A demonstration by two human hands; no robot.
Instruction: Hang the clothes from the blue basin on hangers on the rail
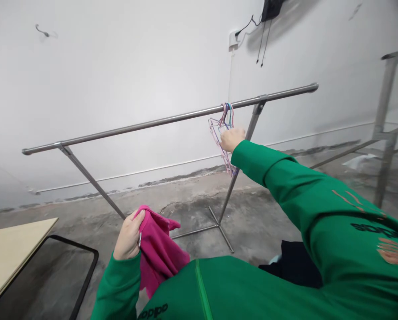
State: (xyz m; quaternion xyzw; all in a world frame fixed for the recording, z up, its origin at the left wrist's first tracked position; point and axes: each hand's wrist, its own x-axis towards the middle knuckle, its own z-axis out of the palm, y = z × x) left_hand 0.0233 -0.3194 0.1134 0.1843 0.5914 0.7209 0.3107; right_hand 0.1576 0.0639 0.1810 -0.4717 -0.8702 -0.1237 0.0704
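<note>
A bright pink garment (161,249) hangs from my left hand (128,235), whose fingers are closed on its upper edge. Its lower part drops in front of my green top. My right hand (232,138) reaches out to a bunch of thin hangers (224,153) in pink, purple and teal. Their hooks sit close together over the metal rail (159,122), right of its middle. The fingers of that hand are curled at the hangers, seemingly gripping one, though the fingertips are partly hidden.
Slanting legs (228,198) carry the rail down to a floor base. At lower left are a pale tabletop (15,244) and a black-rimmed frame (94,262). Dark cloth (299,264) lies below my right arm. Another metal frame (385,98) stands at the right.
</note>
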